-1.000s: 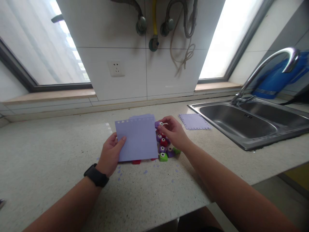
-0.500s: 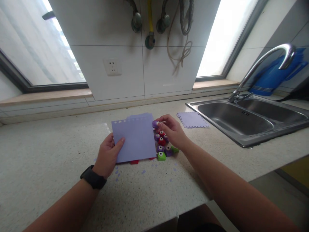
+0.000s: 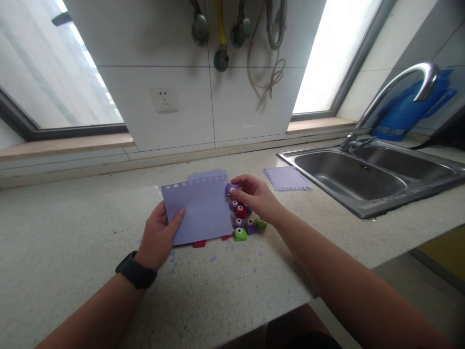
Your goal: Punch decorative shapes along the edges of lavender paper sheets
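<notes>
"Item one, left hand?"
"Left hand [image 3: 160, 237], black watch [image 3: 136, 270] at the wrist — grasping one lilac sheet [image 3: 198, 211], thumb on its face; cut-out holes along the top edge."
"Item two, right hand?"
"Right hand [image 3: 257, 198], pinching one purple punch [image 3: 229, 189] at the sheet's upper right corner. Whether it bites the paper, cannot tell."
"Remaining stock?"
"On the speckled counter [image 3: 72, 232]: small punches [image 3: 240, 212], red, purple and green, clustered beside the sheet; lilac scraps [image 3: 213, 259], nearer the person; sheets with punched borders [image 3: 286, 179], stacked near the sink [image 3: 348, 172]."
</notes>
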